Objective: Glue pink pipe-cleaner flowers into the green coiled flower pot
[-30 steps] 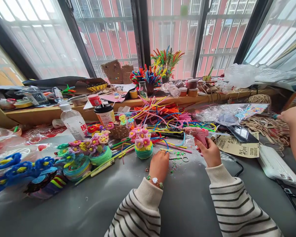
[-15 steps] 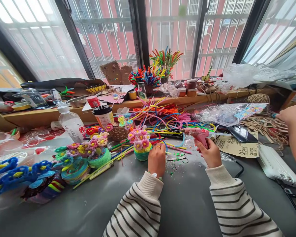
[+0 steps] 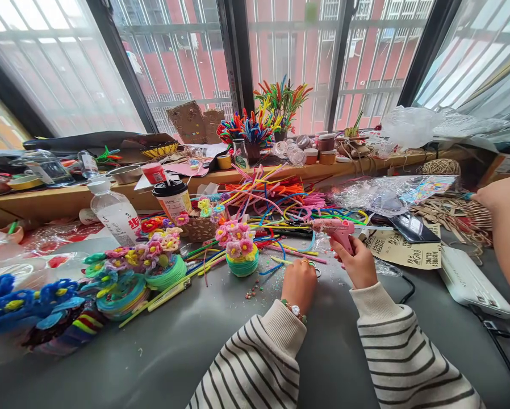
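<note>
The pink glue gun, long axis crosswise and nozzle pointing left, sits in the right grip, wrapped around its handle; leftward on the counter, the left grip adjoins a metal ring, its closure indiscernible.

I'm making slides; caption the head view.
Right hand holds pink glue gun; left hand is beside scissors, near potted pink flowers.

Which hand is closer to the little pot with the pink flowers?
Left. The left hand is just to the right of the pot, not touching it; the right hand is farther right, holding the pink glue gun.
</note>
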Motion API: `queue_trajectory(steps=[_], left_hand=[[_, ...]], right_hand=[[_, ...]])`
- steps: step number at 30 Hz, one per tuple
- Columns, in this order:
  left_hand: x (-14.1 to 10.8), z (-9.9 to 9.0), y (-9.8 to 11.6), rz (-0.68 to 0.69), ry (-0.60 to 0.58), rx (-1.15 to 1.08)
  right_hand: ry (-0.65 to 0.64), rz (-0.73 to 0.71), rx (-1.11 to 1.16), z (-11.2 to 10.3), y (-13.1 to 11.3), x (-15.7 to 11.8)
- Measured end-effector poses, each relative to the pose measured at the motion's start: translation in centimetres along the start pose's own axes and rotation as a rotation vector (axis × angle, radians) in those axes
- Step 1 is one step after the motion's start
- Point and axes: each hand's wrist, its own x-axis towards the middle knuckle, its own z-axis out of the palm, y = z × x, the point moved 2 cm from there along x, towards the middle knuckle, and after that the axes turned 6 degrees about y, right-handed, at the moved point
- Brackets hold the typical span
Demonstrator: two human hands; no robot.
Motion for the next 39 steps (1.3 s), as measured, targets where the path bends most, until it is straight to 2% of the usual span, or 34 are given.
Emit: queue_trajectory(steps=[11,20,22,25,29,34,39], left_hand=[[-0.5,-0.6,0.2,0.102,0.074,0.025],[-1.6,0.3,1.7,0.299,0.111,-0.001],[-2.3,0.3,1.3,0.276,0.113,-0.024],[-2.9,0.7,0.3,0.155,0.123,-0.058],[-2.5,1.7,-0.6,0.027,0.097,-0.060],[-1.4,1.8,-0.1,0.041,0.084,-0.070],[-3.3,1.4,-0.2,0.001,0.050,-0.062]], right_hand=[[0.009,-0.014,0.020,0.0,0.0,0.1],[0.022,0.004,0.038,-0.1,0.0,0.2],[0.021,0.000,0.032,0.0,0.1,0.2],[0.016,-0.004,0.025,0.0,0.1,0.2],[0.016,0.012,0.033,0.0,-0.1,0.1],[0.014,-0.010,0.033,0.0,0.0,0.2],[0.004,-0.004,0.038,0.0,0.3,0.2]])
